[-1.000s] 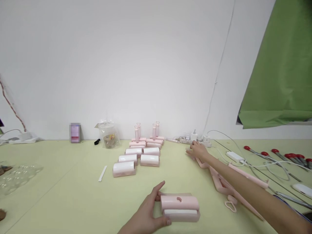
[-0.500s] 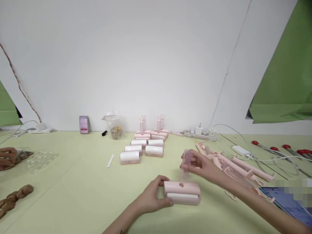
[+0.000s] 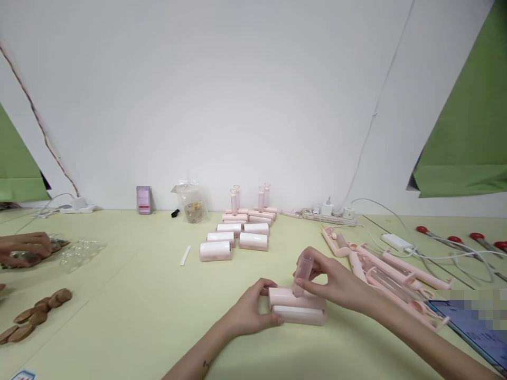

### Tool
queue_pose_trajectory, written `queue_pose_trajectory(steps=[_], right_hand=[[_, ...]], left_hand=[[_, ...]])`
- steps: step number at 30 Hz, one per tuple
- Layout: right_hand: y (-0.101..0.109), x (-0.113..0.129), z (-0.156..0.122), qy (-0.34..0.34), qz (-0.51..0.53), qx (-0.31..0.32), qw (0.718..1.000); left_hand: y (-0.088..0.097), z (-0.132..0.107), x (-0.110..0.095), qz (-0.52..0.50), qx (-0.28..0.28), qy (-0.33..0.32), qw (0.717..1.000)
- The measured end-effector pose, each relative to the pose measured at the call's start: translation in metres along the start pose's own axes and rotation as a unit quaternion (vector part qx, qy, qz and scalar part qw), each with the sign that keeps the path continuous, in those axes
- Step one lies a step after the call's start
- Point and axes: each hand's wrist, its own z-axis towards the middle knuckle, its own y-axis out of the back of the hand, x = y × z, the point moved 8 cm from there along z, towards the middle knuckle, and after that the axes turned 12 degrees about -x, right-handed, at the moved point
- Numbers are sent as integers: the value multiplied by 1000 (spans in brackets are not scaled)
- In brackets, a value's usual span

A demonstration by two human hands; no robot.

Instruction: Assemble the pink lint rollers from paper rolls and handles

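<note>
My left hand [image 3: 257,307] is closed around the left end of a pink roller body [image 3: 299,298], which lies on the table with a white roll showing along its front. Pinched in my right hand [image 3: 320,274] is a translucent pink tube handle [image 3: 303,274], slightly tilted. Its lower end meets the top of the roller body where the hole was; how deep it sits I cannot tell. Behind my hands, several white rolls [image 3: 216,250] lie in two columns. Farther back are pink roller bodies [image 3: 261,215] with tube handles upright on them.
To the right lies a pile of pink plastic parts [image 3: 380,274], with a phone [image 3: 471,330], white cables and red-tipped tools [image 3: 455,240] around it. A power strip [image 3: 328,217] runs along the wall. At left, another person's hand [image 3: 26,248] works near brown pieces [image 3: 37,314].
My right hand has lowered the tube handle onto the roller body, covering the hole on top. My left hand keeps its grip. The view has shifted slightly.
</note>
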Motion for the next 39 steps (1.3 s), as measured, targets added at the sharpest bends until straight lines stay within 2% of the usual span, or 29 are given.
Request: queue_pose_trajectory(steps=[5, 10, 13, 16, 21, 26, 29, 34, 37, 39], right_hand=[[-4, 20, 2, 13, -69, 25, 997], [-8, 9, 8, -37, -40, 59, 997], [-6, 1, 11, -81, 4, 103, 991], [-6, 1, 14, -100, 21, 179, 979], [-12, 13, 22, -75, -15, 270, 960], [-20, 22, 29, -44, -82, 292, 952], [-25, 28, 28, -50, -58, 328, 941], [-35, 33, 21, -76, 6, 420, 904], [-37, 30, 21, -66, 35, 422, 904], [-33, 27, 22, -29, 21, 401, 915]], left_hand=[[3, 1, -4, 30, -5, -15, 999], [3, 3, -5, 28, 11, -14, 999], [3, 5, -1, 16, 11, -2, 1000], [3, 6, 0, 6, 11, -1, 1000], [3, 7, -1, -2, 10, -2, 1000], [3, 5, -4, -3, 13, -1, 1000], [2, 5, -4, -12, 21, 0, 1000], [2, 6, -4, -27, 31, -2, 999], [2, 7, -4, -30, 34, 2, 999], [2, 6, -4, -22, 31, 1, 999]])
